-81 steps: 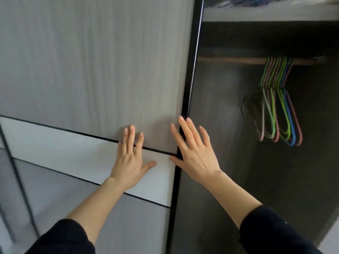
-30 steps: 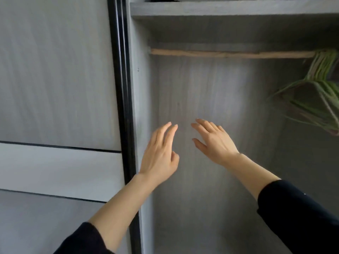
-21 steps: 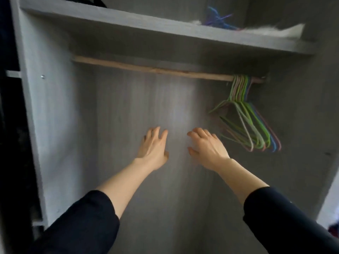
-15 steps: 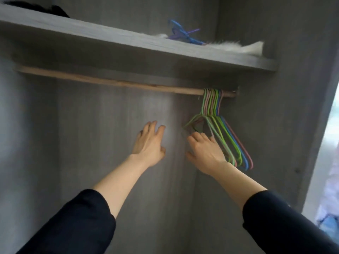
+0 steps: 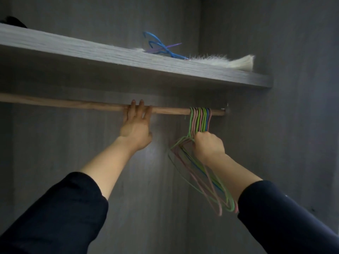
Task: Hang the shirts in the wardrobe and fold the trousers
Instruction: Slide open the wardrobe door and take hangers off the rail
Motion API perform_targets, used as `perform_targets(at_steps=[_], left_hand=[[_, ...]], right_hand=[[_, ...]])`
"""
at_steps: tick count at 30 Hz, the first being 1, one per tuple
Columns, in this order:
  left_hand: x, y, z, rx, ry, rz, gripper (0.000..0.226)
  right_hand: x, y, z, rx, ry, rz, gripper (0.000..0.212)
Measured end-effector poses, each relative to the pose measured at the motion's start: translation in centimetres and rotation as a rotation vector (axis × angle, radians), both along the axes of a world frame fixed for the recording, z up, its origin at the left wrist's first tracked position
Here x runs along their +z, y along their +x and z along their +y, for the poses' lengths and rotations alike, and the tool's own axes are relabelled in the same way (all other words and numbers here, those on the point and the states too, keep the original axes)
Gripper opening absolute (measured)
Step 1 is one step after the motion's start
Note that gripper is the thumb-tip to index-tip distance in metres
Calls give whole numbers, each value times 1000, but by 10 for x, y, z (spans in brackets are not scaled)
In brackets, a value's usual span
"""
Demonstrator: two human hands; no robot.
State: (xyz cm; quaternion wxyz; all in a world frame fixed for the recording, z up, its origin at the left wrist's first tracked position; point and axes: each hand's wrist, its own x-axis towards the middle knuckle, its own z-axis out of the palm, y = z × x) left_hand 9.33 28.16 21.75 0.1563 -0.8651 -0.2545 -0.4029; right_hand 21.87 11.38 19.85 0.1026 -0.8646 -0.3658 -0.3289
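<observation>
Wardrobe interior fills the view. No shirts or trousers are in view, so we cannot say where they lie.

Left to right:
- A dark item sits on the far left of the shelf; we cannot tell what it is.
- The wooden rail runs under the shelf.
- The left hand rests on the rail, fingers straight and close together, tips showing just above the wood.
- A blue hanger lies on the shelf, on a pale furry item.
- A bunch of hangers, green, pink and blue, hooks over the rail near its right end.
- The right hand is curled tight round the necks of the bunch, just below the hooks.

Step in hand, as we judge it: taking hangers off the rail for the shirts.

Risks:
- The grip takes the whole bunch. Lifted together, the thin frames may tangle, and some could slip and drop.
- One hook may catch on the rail while the others clear, twisting the bunch in the fist.
- The hooks sit near the rail's end fitting, so there is little room to work rightward.

We see no brands, labels or other writing.
</observation>
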Motion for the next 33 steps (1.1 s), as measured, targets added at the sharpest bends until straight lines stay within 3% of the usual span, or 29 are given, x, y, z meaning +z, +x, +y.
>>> perform_targets(at_steps=[5,7,12,18,24,29,33], left_hand=[[-1,1,17,-42,73,-49,85],[-1,3,19,-65,73,-82,83],[-1,5,20,-84,79,-110,80],[2,2,19,-92,71,-96,79],[6,-1,20,-92,56,-68,79],[8,-3,23,-111,44,-57,78],[12,-7,28,-206,3,-102,71]], right_hand=[[7,3,6,6,76,115,24],[12,1,5,11,110,215,30],[26,-1,6,129,211,556,21],[28,-8,18,242,434,565,13],[20,-19,36,365,517,571,23],[23,-37,40,535,567,845,14],[28,-59,43,557,512,897,12]])
